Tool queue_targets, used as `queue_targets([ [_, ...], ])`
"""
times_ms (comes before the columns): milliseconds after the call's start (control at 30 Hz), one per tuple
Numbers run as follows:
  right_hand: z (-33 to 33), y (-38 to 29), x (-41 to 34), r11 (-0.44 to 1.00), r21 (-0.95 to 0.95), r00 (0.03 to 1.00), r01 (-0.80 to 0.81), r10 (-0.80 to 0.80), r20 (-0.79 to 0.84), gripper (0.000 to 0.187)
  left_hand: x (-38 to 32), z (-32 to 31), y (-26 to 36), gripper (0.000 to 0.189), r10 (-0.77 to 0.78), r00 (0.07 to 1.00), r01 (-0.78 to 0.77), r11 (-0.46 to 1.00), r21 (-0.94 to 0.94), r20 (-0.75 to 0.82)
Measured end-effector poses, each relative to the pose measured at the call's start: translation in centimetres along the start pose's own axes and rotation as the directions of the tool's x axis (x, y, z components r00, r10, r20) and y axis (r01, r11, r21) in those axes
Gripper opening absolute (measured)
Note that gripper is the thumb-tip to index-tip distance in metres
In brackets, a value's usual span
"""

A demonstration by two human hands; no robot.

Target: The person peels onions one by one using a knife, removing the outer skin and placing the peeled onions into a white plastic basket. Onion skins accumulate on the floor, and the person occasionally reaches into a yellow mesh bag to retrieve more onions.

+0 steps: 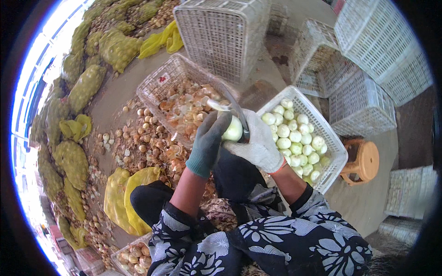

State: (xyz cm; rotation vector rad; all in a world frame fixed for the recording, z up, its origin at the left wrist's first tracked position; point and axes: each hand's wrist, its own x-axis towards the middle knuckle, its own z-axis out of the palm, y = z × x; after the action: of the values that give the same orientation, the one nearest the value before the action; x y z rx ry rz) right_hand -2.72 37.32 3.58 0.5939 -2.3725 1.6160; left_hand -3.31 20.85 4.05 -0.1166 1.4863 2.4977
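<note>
My left hand [209, 141], in a grey and teal glove, grips a peeled pale onion [233, 130]. In a white knit glove, my right hand [259, 141] holds a curved-bladed knife [238, 109] against the onion's right side; its handle is mostly hidden by the fingers. A pale strip of peel [218, 105] hangs at the blade, above the onion. Beneath and beyond the hands, a crate of onion skins [143, 90] stands at the left. A white plastic crate [336, 145] of peeled onions lies to the right, close to my right wrist.
Unpeeled onions [146, 126] and loose skins cover the floor at left. Yellow mesh sacks [117, 200] lie near my knee, with more along the left edge. Tall white crates [210, 38] stand ahead and at right. An orange plastic stool [367, 161] is beside the peeled-onion crate.
</note>
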Motion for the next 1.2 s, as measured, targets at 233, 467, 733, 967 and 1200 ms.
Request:
queue_targets([
  [233,-2.2,0.2,-2.5,0.927,0.291,0.906,-0.237,0.319,-0.279,0.061,2.5,3.6,-3.2,0.024,0.432,0.901,-0.377,0.729,0.572,0.043],
  [467,-5.7,8.2,-6.9,0.235,0.97,0.797,-0.064,0.598,-0.092,0.052,5.7,8.8,-5.8,0.033,0.274,0.917,-0.362,0.877,0.317,0.291],
  [733,-14.7,16.6,-10.7,0.519,0.832,0.394,-0.198,0.819,-0.417,0.032,11.5,-2.3,-2.9,0.039,-0.005,0.986,0.07,0.92,-0.385,0.169],
  [967,-12.0,13.5,-9.0,0.563,0.614,0.431,-0.554,0.824,-0.367,0.048,14.0,-14.9,1.3,0.056,-0.062,0.889,0.219,0.927,0.303,-0.453],
  [1200,0.4,13.1,-5.8,0.821,0.16,0.803,-0.548,0.57,-0.172,0.024,7.2,-24.8,0.5,0.051,-0.055,0.944,0.135,0.964,0.23,-0.326],
])
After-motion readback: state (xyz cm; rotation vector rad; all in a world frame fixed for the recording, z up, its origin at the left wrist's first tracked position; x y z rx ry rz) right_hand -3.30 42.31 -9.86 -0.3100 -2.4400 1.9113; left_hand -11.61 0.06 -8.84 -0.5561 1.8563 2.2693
